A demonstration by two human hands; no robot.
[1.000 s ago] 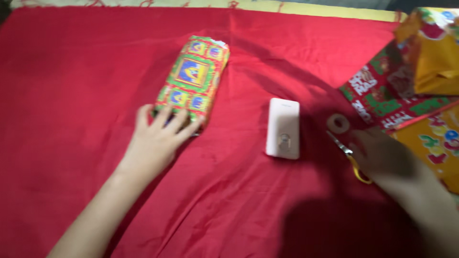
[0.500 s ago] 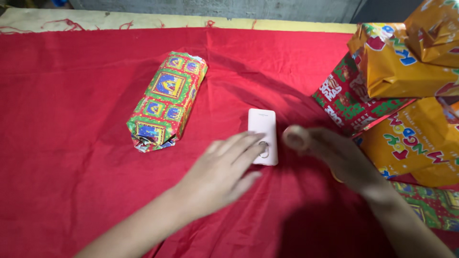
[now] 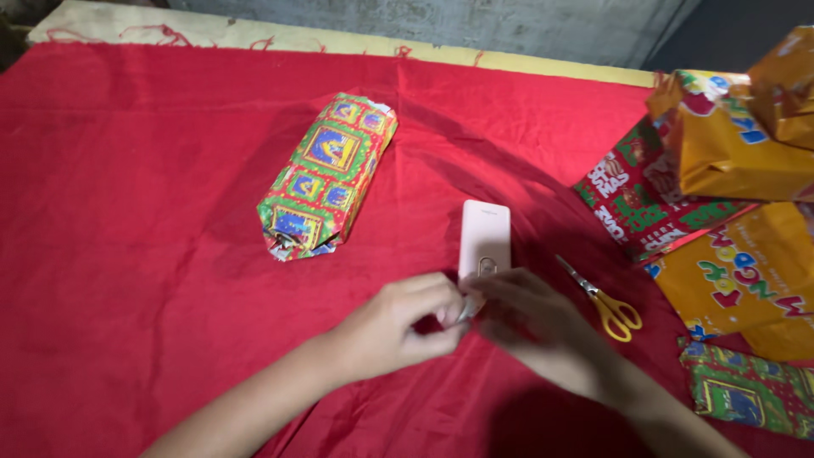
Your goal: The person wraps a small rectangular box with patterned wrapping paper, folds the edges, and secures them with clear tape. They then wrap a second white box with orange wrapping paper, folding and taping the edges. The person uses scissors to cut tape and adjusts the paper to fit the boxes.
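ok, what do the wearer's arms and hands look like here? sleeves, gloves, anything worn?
Both forearms enter from the bottom edge and are bare as far as the frame shows: no sleeves, no gloves. The left hand shows no ring, watch or bracelet. The right hand lies in shadow and is a little blurred; nothing worn can be made out on it. No markings visible on either arm.

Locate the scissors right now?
Head view, right of centre: the yellow-handled scissors lie on the red cloth, between the pink phone and the wrapping paper sheets, just beyond the right hand.
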